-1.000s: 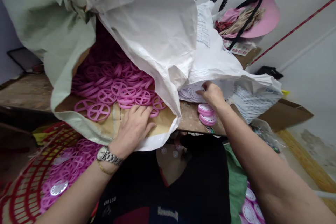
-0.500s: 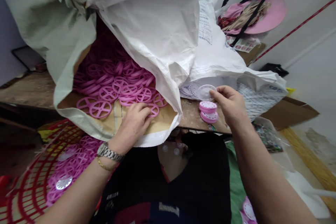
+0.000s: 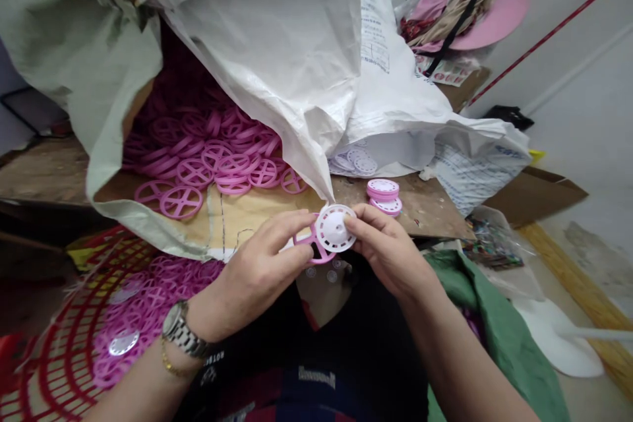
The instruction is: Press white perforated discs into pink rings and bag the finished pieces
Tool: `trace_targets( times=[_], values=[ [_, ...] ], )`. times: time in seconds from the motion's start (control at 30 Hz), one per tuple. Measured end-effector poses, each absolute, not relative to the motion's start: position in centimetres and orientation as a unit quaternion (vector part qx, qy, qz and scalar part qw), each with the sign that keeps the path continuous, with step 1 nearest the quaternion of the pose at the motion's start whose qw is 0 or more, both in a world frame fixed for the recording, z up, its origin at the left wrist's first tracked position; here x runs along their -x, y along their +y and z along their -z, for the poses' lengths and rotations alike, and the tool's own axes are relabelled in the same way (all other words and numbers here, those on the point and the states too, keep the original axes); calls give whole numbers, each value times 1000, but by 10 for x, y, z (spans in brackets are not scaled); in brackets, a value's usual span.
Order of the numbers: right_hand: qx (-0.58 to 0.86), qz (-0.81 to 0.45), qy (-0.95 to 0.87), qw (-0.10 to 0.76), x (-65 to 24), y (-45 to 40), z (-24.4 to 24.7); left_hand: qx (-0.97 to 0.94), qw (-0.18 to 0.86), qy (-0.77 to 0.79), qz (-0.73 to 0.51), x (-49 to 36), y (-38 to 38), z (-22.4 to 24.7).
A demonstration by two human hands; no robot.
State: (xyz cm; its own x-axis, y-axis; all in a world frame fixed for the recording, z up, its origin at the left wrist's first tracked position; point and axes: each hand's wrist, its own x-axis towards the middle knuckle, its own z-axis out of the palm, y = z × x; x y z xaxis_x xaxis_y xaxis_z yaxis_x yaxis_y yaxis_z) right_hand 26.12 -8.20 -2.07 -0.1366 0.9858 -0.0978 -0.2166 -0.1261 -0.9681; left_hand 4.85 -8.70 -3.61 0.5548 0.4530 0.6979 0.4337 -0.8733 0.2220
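Observation:
Between the fingers of my left hand [image 3: 257,270] is a pink spoked plastic ring [image 3: 321,253]. My right hand [image 3: 390,250] pinches a white slotted plastic disc [image 3: 330,229], which overlaps the front of the ring. Both pieces are held up just before the table's near edge. Behind my left hand, a large white sack [image 3: 291,79] lies open with many loose pink rings [image 3: 217,161] spilling toward its mouth. Beyond my right hand stand stacked pink-and-white discs [image 3: 384,196]. More white discs [image 3: 359,161] lie in the mouth of a second white sack [image 3: 400,92].
A red basket [image 3: 59,343] at lower left holds pink rings and a few white discs. Green cloth or sacking [image 3: 494,316] hangs at lower right, near a clear bag of small coloured items [image 3: 499,247]. A pink hat [image 3: 504,6] is at upper right.
My left hand has come out of the large sack with a pink ring. My right hand has brought a white disc from the second sack, and the two pieces now overlap.

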Motion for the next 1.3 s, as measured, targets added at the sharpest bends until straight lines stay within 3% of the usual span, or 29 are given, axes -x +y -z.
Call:
trace_targets(
  times=[0.2, 0.4, 0.53, 0.7, 0.9, 1.3],
  values=[
    [416, -631, -387, 528, -256, -91, 30, -851, 105, 296, -420, -58, -97, 46],
    [417, -547, -404, 603, -257, -93, 36, -641, 539, 356, -415, -77, -110, 47],
    [421, -486, -464, 609, -255, -97, 41, -513, 664, 332, -432, -85, -110, 43],
    [429, -422, -542, 587, -247, -105, 44, -486, 659, 345, -459, -88, -105, 45],
    [434, -429, -547, 573, -247, -107, 47, -546, 590, 363, -472, -89, -103, 54],
    [486, -307, -617, 537, -250, -123, 47, -697, 457, 373, -407, -87, -107, 49]
  ],
)
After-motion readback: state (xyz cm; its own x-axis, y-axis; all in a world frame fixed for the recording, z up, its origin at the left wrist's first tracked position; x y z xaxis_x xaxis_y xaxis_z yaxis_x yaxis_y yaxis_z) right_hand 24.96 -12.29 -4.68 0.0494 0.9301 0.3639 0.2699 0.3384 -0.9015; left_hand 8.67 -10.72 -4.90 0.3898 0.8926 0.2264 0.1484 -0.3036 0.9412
